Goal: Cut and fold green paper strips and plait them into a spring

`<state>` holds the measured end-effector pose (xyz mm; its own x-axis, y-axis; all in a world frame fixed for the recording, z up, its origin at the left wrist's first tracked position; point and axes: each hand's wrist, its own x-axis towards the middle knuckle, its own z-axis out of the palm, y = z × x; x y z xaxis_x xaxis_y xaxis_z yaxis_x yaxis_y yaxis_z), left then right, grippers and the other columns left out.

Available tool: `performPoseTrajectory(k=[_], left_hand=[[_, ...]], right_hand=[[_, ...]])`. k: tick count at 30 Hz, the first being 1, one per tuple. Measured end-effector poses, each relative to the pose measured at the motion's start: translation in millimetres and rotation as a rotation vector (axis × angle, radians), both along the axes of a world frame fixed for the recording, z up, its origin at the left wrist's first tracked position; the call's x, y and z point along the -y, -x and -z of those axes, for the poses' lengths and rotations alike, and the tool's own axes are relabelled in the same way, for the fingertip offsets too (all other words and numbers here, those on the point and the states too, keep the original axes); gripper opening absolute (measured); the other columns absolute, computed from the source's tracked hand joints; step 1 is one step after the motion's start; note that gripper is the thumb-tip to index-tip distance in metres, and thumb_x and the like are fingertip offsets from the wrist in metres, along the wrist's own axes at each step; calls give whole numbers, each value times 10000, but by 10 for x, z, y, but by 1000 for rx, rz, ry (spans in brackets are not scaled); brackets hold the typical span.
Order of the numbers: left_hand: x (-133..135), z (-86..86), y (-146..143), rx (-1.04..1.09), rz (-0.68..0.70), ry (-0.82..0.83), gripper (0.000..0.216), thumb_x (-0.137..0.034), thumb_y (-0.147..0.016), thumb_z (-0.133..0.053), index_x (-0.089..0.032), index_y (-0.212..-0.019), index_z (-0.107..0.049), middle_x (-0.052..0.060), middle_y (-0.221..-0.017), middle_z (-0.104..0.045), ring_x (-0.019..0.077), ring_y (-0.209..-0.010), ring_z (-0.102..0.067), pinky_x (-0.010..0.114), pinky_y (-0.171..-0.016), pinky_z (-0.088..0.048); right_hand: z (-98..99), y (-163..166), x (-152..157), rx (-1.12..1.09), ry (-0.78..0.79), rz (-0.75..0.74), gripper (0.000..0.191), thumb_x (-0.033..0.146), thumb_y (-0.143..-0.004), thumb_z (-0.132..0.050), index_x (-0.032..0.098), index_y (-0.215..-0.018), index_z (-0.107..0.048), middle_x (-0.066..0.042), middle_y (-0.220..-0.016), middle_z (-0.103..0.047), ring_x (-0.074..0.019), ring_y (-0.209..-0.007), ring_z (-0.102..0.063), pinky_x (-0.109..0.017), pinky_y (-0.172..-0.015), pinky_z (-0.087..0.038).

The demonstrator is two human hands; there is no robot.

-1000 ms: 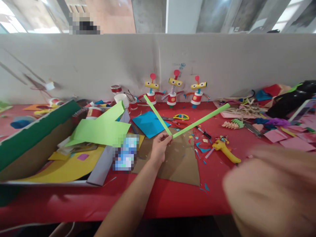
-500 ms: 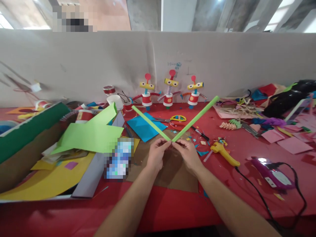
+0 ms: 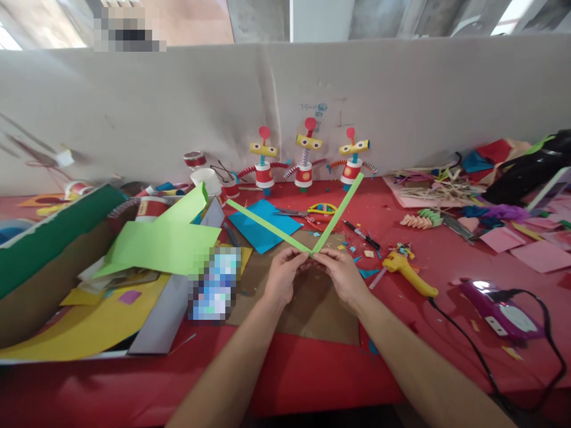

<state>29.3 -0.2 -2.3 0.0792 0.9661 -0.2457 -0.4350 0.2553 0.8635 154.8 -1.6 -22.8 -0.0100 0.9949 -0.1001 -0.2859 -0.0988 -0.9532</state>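
Two light green paper strips meet at their near ends in a V, pinched between my fingertips over a brown cardboard sheet. My left hand grips the joint from the left, where one strip slants away to the left. From the other side my right hand pinches the same spot, and the second strip points up to the right. Fingers hide the exact joint, so I cannot tell whether it is one folded strip. Just beyond lie a blue paper square and yellow-handled scissors.
Three paper-cup robot figures stand against the white partition. An open box with coloured paper is at left, beside a blurred phone. To the right are a yellow glue gun, a purple power strip and craft scraps.
The V has tipped, its right arm now lower and steeper, its left arm's tip slightly lower and further left. Both hands keep their pinch at nearly the same place. The view has shifted slightly.
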Motion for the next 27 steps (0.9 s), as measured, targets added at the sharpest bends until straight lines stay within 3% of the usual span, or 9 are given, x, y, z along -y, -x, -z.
performPoseTrajectory(k=[9, 16, 23, 27], left_hand=[[-12, 35, 13, -133, -32, -38, 207, -263, -558, -749, -138, -632, -601, -1, -602, -610, 91, -558, -548, 223, -593, -430], [7, -24, -103, -98, -65, 12, 200, -202, -531, -741, -134, -676, -622, 3, -638, -621, 89, -575, -543, 213, -591, -416], [6, -95, -287, -64, -167, -29, 164, -189, -535, -729, -144, -611, -589, -19, -576, -599, 91, -565, -541, 217, -600, -405], [-18, -58, -236, -104, -74, -77, 183, -249, -556, -743, -145, -638, -616, -13, -583, -603, 93, -547, -530, 224, -592, -402]], right_hand=[[-17, -38, -14, 32, 27, 8, 187, 373, -641, -695, 189, -673, -695, -5, -627, -613, -137, -618, -525, -275, -617, -388], [-7, -49, -27, 215, -101, 98, 220, 404, -681, -646, 186, -654, -640, 9, -604, -572, -130, -593, -481, -264, -589, -371], [-73, -69, -11, 21, -79, 93, 205, 396, -666, -670, 200, -718, -644, 0, -672, -622, -151, -651, -547, -287, -668, -427], [-99, -115, -24, 69, -38, 81, 213, 402, -624, -706, 203, -670, -645, -5, -652, -624, -164, -640, -554, -288, -636, -438]])
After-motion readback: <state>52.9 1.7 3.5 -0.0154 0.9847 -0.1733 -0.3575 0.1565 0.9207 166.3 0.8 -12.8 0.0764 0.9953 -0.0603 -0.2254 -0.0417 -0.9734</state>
